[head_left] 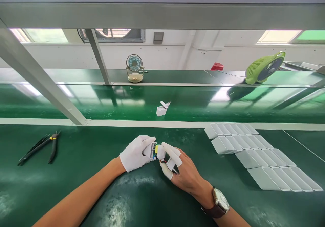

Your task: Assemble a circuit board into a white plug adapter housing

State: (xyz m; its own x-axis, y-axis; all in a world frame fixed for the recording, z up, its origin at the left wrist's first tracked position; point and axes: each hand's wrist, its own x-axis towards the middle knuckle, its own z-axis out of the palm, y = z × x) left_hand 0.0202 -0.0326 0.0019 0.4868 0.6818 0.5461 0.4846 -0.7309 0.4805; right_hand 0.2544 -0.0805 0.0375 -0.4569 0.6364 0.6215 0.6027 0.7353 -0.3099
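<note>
Left hand: the left hand wears a white glove and curls around a small white case, holding it just above the green bench.
Right hand: the right hand is bare apart from white finger covers; its fingertips pinch a little circuit board with a yellow part at the open end of the case.
Where the work sits: case and board lie between the two hands, at the middle of the bench, near the front edge.
Wires: thin red and dark wires hang from the board, under the right fingers.
Wrist: a watch with a brown strap sits on the right wrist.
At 3 o'clock: rows of white case shells lie side by side on the bench, well apart from the hands.
At 9 o'clock: black pliers and tweezers lie together on the bench.
At 12 o'clock: one white case with an open flap stands on the green belt.
Farther back: a small blue fan at 12 o'clock, a green fan at 2 o'clock.
</note>
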